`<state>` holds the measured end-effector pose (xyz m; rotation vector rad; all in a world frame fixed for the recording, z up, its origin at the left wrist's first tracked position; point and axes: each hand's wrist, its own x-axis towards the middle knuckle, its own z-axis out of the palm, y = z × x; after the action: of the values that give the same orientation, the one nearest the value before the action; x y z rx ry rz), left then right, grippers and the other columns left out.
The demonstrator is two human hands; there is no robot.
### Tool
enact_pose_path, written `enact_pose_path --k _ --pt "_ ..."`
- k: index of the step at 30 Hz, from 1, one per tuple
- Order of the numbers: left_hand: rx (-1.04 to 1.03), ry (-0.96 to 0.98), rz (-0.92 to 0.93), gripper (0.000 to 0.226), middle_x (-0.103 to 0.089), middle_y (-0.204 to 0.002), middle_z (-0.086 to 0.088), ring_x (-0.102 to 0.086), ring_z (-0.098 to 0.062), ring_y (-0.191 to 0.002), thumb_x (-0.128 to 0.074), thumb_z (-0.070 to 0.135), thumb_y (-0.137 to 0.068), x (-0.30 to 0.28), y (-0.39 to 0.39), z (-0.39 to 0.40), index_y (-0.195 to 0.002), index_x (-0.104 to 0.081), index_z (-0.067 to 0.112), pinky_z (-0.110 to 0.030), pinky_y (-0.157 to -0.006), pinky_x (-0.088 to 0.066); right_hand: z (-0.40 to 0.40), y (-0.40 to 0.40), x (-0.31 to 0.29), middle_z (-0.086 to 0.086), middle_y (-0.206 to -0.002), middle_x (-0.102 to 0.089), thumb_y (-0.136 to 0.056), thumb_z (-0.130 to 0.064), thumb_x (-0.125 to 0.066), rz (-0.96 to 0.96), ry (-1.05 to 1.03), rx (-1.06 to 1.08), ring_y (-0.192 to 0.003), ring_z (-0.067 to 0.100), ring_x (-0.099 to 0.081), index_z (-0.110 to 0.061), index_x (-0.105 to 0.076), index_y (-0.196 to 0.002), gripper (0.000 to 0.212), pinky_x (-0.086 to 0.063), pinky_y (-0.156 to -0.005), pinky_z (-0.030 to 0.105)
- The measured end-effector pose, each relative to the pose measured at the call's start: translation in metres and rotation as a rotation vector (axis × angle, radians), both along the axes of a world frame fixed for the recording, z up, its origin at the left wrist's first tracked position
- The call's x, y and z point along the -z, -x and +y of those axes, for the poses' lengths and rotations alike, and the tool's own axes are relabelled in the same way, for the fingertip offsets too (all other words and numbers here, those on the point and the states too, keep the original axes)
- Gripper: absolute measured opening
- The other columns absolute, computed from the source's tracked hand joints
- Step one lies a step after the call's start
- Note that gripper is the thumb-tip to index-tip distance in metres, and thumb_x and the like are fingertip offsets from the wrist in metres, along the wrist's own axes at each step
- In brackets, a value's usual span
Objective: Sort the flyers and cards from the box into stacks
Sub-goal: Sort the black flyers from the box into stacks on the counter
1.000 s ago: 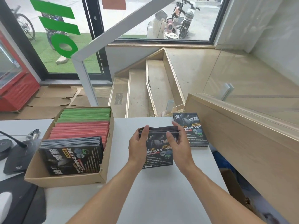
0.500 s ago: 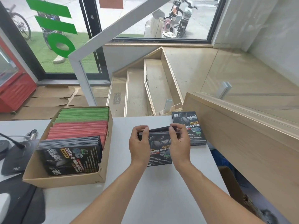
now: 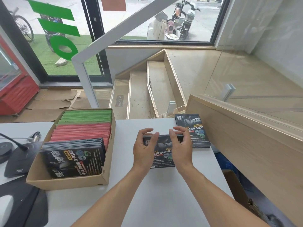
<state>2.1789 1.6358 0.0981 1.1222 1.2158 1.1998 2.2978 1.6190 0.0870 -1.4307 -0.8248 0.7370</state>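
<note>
Bundle of dark flyers (image 3: 161,154): lies flat on the white desk (image 3: 164,199), under both palms, its far edge beneath the fingertips.
Left hand (image 3: 143,149): fingers loosely curled above the bundle's far left corner; I cannot tell whether they touch it, and they grip nothing.
Right hand (image 3: 181,147): likewise arched over the far right corner, fingers relaxed, nothing pinched.
Finished stack (image 3: 192,131): just right of the right fingers, its near corner tucked close to the bundle.
Box (image 3: 68,181): well left of the left fingers, with green, red and dark flyers inside.
Risk: glossy sheets likely slide; a sideways nudge could fan the bundle.
Risk: a rightward push could knock the finished stack askew.
</note>
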Motion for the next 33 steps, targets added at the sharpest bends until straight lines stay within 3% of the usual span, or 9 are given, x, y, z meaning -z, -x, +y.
enact_pose_path --k 3,5,9,11,15,20,25,28,33 --pt "0.072 -0.019 0.065 0.034 -0.068 -0.102 0.007 -0.071 -0.009 -0.087 -0.078 0.025 -0.088 0.006 0.004 -0.002 -0.115 -0.059 0.030 -0.015 -0.062 -0.054 0.000 -0.002 0.003 -0.006 -0.099 -0.066 -0.095 -0.045 -0.064 -0.019 0.011 -0.009 -0.090 0.007 -0.064 -0.031 -0.059 -0.102 0.016 -0.054 -0.082 0.035" --pt "0.041 -0.036 0.095 0.028 -0.070 -0.098 0.006 -0.070 -0.011 -0.086 -0.078 0.020 -0.088 0.009 0.003 -0.001 -0.107 -0.060 0.028 -0.014 -0.063 -0.053 0.000 -0.004 0.005 -0.005 -0.099 -0.066 -0.092 -0.052 -0.063 -0.032 0.025 -0.016 -0.094 0.015 -0.063 -0.033 -0.058 -0.100 0.022 -0.054 -0.088 0.044" --pt "0.001 -0.030 0.122 0.020 -0.071 -0.088 0.004 -0.068 -0.009 -0.079 -0.075 0.020 -0.091 0.013 -0.001 0.005 -0.095 -0.055 0.024 -0.012 -0.062 -0.050 -0.001 -0.014 0.013 -0.004 -0.113 -0.064 -0.084 -0.067 -0.065 -0.023 0.077 -0.108 -0.106 0.018 -0.062 -0.042 -0.054 -0.115 0.042 -0.053 -0.092 0.045" --pt "-0.002 -0.012 0.118 0.020 -0.071 -0.086 0.006 -0.066 -0.004 -0.074 -0.074 0.022 -0.092 0.016 -0.002 0.008 -0.094 -0.054 0.024 -0.015 -0.063 -0.051 -0.005 -0.022 0.024 -0.005 -0.122 -0.064 -0.089 -0.054 -0.068 -0.017 0.151 -0.182 -0.110 0.013 -0.063 -0.045 -0.048 -0.126 0.043 -0.055 -0.093 0.042" --pt "-0.011 0.008 0.131 0.021 -0.070 -0.086 0.005 -0.068 -0.012 -0.079 -0.074 0.026 -0.092 0.018 -0.006 0.023 -0.093 -0.053 0.024 -0.024 -0.067 -0.054 -0.012 -0.036 0.045 -0.012 -0.109 -0.069 -0.103 -0.023 -0.056 -0.102 0.242 -0.178 -0.096 0.007 -0.068 -0.040 -0.050 -0.125 0.029 -0.058 -0.088 0.048" --pt "0.047 0.059 0.096 0.018 -0.067 -0.109 0.003 -0.069 -0.013 -0.094 -0.063 0.026 -0.100 0.011 -0.033 0.058 -0.110 -0.050 0.032 -0.034 -0.077 -0.062 0.001 -0.053 0.026 -0.021 -0.103 -0.069 -0.105 -0.021 -0.052 -0.069 0.197 -0.073 -0.098 0.004 -0.069 -0.052 -0.052 -0.119 0.035 -0.064 -0.074 0.037" --pt "0.249 0.209 0.182 0.055 -0.056 -0.127 0.005 -0.068 -0.010 -0.094 -0.062 0.019 -0.100 0.012 -0.077 0.101 -0.142 -0.031 0.035 -0.035 -0.075 -0.062 0.037 -0.102 0.013 -0.009 -0.116 -0.067 -0.106 -0.028 -0.050 -0.101 0.246 0.069 -0.096 0.014 -0.071 -0.048 -0.050 -0.137 0.037 -0.065 -0.069 0.038" --pt "0.394 0.292 0.169 0.065 -0.058 -0.122 0.008 -0.067 -0.006 -0.094 -0.067 0.009 -0.094 0.022 -0.105 0.112 -0.144 -0.033 0.033 -0.024 -0.067 -0.058 0.066 -0.130 0.014 -0.008 -0.122 -0.067 -0.107 -0.020 -0.048 -0.216 0.284 0.134 -0.103 0.015 -0.069 -0.045 -0.050 -0.142 0.043 -0.063 -0.075 0.038" --pt "0.449 0.303 0.238 0.064 -0.065 -0.122 0.005 -0.069 -0.015 -0.100 -0.068 0.011 -0.087 0.037 -0.141 0.134 -0.141 -0.041 0.033 -0.043 -0.089 -0.060 0.108 -0.167 0.025 -0.001 -0.119 -0.063 -0.104 -0.016 -0.043 -0.408 0.508 0.154 -0.095 0.022 -0.066 -0.042 -0.042 -0.148 0.051 -0.061 -0.078 0.045"
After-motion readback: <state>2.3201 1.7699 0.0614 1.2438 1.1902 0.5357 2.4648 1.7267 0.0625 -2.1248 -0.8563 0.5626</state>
